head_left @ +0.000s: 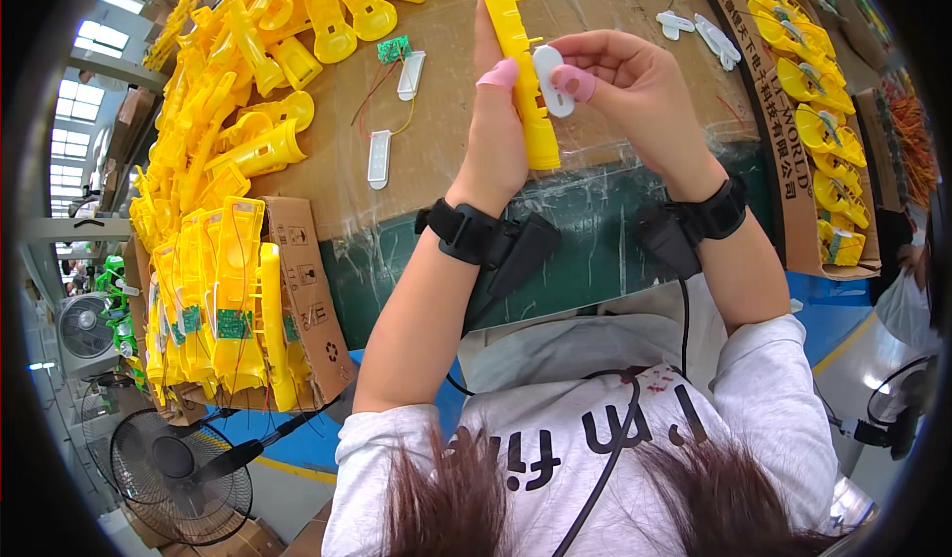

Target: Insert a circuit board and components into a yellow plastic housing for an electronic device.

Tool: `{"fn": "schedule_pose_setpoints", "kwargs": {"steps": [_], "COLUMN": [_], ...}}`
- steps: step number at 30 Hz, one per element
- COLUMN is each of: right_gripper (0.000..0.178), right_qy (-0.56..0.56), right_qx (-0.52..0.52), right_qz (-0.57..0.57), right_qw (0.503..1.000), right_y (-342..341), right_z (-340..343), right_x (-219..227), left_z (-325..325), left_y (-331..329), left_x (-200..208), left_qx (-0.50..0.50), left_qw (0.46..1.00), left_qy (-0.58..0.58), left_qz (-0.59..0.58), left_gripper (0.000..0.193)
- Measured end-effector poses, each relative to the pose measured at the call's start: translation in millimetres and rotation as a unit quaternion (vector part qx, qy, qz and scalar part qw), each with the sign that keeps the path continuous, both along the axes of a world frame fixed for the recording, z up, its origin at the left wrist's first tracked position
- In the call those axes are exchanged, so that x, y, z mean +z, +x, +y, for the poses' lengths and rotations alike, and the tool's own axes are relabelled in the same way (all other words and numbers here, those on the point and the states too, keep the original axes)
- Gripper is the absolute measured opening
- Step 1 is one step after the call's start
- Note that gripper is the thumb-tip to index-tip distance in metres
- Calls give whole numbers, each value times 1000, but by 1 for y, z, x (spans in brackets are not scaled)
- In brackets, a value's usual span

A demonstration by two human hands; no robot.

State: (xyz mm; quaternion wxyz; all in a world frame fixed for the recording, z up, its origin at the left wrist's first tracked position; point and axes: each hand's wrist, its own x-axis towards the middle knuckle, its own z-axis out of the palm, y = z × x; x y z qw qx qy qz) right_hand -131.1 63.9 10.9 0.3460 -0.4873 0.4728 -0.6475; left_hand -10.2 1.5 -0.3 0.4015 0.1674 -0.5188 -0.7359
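Note:
My left hand (496, 125) is closed around a long yellow plastic shell (516, 56), held on edge with small pegs along its right side. In my right hand (630, 86), thumb and fingers pinch a white oval plastic piece (552, 83) with a slot near its lower end. That piece is right against the shell's right side; whether it is seated there I cannot tell. Pink tape wraps both thumbs. To the left on the cardboard lies a green circuit board (393, 49), with thin wires running to white rectangular pieces (379, 159).
A heap of yellow shells (253, 61) covers the table's left side. Below it stands a carton (302, 289) of yellow parts with circuit boards. A long carton (778, 160) of yellow assemblies borders the right. White pieces (716, 41) lie at the far right. A fan (178, 463) stands lower left.

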Motion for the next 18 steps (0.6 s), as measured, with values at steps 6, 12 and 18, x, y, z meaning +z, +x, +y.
{"fn": "schedule_pose_setpoints", "kwargs": {"steps": [6,12,18], "right_gripper": [28,24,22], "right_qy": [-2,-21,-30], "right_qx": [-35,-55,-69], "right_qz": [4,10,43], "right_qw": [999,998,996], "right_y": [9,9,7], "right_z": [-2,-1,-2], "right_x": [-3,-4,-6], "left_z": [-4,-2,-8], "left_y": [6,2,4], "left_x": [-6,-5,-19], "left_qx": [-53,-55,-23], "left_qw": [998,989,972], "left_qy": [10,-129,-176], "left_qz": [-26,-41,-156], "left_gripper": [59,68,71]}}
